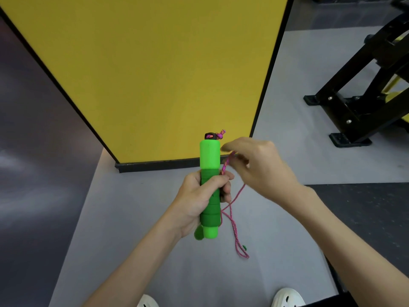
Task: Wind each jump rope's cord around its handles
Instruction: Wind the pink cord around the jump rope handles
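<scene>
My left hand (200,200) grips the green jump-rope handles (209,160) upright in the middle of the view, fingers curled round their darker foam part. A black cap with a pink knot (213,135) tops the handles. My right hand (254,161) pinches the pink braided cord (232,222) just right of the handles, near their upper half. From there the cord drops in a long loop that hangs down past the handles' lower end. Whether any turns of cord lie round the handles is hidden by my fingers.
A tall yellow panel with a black frame (155,74) stands right ahead on the grey floor (132,229). A black metal gym frame (358,103) stands at the right. Black rubber matting (365,213) lies lower right. My white shoes (287,298) show at the bottom.
</scene>
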`<state>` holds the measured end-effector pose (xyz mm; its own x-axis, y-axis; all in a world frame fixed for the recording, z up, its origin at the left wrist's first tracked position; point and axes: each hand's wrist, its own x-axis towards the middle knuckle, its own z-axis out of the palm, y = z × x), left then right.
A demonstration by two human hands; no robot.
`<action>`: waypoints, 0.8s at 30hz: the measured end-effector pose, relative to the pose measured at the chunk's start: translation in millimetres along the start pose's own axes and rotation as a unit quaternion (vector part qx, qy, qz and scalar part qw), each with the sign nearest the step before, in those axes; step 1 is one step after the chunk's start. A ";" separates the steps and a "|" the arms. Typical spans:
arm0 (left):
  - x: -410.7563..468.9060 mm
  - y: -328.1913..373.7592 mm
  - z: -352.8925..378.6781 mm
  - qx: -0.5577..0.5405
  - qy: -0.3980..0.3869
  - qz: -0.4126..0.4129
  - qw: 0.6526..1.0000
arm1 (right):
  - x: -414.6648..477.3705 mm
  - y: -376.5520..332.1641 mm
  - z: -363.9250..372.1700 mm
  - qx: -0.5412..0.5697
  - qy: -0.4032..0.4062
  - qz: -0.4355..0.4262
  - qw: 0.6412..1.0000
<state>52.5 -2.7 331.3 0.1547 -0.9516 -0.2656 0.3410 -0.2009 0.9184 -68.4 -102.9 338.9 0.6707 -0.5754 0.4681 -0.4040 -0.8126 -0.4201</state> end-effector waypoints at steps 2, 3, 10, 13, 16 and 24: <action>0.7 1.0 -0.8 0.001 -0.001 0.003 1.000 | -2.2 -4.3 5.4 -0.010 -0.051 -0.033 0.998; 0.7 0.7 -1.9 0.005 -0.002 0.004 1.000 | -1.3 -4.3 6.4 -0.016 -0.052 -0.040 0.998; -3.9 -3.7 -10.9 0.023 -0.013 -0.001 1.000 | 7.1 0.3 -12.0 0.085 0.164 0.085 0.979; -1.2 -4.5 -8.2 0.021 -0.019 0.008 1.000 | 3.7 -4.2 -7.4 0.083 0.111 0.055 0.989; 1.1 -4.7 -5.5 0.014 -0.018 0.014 1.000 | -2.2 -7.6 -1.3 0.037 0.044 -0.028 0.998; 2.5 -9.1 -8.0 0.078 0.000 0.043 0.996 | 3.7 3.7 -12.2 0.002 0.156 0.035 0.987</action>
<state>57.3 -1.4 319.8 0.1776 -0.9668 -0.1836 0.1783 -0.1519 0.9722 -75.0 -109.2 348.6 0.4173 -0.6314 0.6536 -0.4397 -0.7697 -0.4628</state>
